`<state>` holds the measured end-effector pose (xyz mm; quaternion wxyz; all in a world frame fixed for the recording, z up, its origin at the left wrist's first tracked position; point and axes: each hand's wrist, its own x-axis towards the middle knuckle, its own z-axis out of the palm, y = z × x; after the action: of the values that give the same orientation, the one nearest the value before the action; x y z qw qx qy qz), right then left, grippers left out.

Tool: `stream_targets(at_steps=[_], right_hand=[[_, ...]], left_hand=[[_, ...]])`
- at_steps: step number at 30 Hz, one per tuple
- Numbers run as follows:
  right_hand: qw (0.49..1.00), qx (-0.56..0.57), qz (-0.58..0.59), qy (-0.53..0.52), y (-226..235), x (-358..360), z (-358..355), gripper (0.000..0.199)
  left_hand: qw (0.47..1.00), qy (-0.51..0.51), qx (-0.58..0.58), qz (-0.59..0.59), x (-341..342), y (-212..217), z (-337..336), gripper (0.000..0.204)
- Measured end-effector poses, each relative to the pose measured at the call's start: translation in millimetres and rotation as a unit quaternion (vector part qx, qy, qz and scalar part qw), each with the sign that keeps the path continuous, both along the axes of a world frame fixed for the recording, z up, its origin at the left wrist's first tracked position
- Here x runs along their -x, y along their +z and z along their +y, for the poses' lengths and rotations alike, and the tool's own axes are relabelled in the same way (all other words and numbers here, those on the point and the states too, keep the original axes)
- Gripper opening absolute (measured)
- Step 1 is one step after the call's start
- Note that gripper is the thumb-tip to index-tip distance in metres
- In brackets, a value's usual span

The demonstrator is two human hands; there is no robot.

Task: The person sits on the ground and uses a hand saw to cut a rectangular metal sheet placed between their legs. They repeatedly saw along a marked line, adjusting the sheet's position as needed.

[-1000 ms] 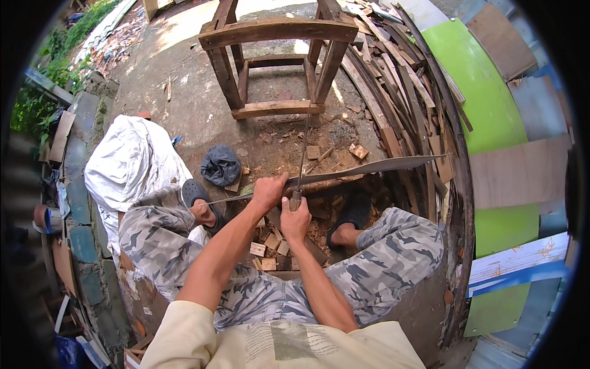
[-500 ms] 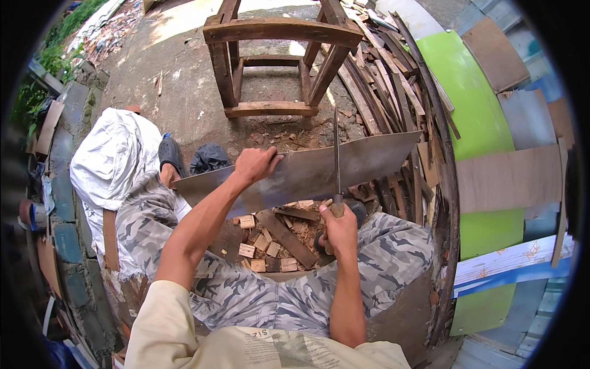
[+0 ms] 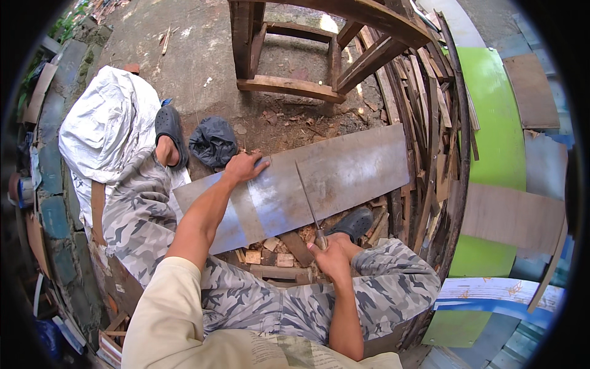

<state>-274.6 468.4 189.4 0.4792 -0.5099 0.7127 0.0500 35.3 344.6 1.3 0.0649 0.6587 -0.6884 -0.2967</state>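
Note:
A long, thin grey-brown board (image 3: 344, 169) with whitish and bluish stains lies slantwise in front of me, over the space between my legs. My left hand (image 3: 244, 167) rests on its far edge, the fingers over the top surface and the thumb side hidden. In my right hand (image 3: 332, 258), fingers wrapped round the wooden handle, is a handsaw (image 3: 311, 203). Its narrow-looking blade, seen almost edge-on, crosses the board's middle, pointing away and slightly left. Whether the teeth touch the board I cannot tell.
A dark wooden frame (image 3: 292, 87) stands ahead. Scrap wood strips (image 3: 424, 92) are piled on the right beside a green panel (image 3: 498, 123). Small wood blocks (image 3: 284, 259) lie below the board. A white sack (image 3: 110, 123) and a black plastic bag (image 3: 213, 141) are at left.
The board, steeply tilted before, now shows its top face more fully. The saw has come down toward me with my right hand, its blade leaning left. The view has shifted too.

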Motion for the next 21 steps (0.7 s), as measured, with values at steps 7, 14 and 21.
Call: stream_targets(at_steps=[7, 14, 21], right_hand=[[0.999, 0.026, 0.024, -0.024, -24.0, 6.0, 1.9, 0.038], [0.992, 0.081, 0.072, -0.06, -48.4, 1.0, -19.8, 0.041], [0.982, 0.188, -0.007, 0.005, -81.1, -21.1, -46.2, 0.046]], left_hand=[[0.996, 0.004, -0.081, 0.029, -7.7, -44.9, 64.6, 0.059], [0.976, 0.133, -0.168, 0.038, 6.8, -55.1, 108.3, 0.071], [0.907, 0.065, -0.381, 0.168, -3.0, -46.8, 68.3, 0.061]])
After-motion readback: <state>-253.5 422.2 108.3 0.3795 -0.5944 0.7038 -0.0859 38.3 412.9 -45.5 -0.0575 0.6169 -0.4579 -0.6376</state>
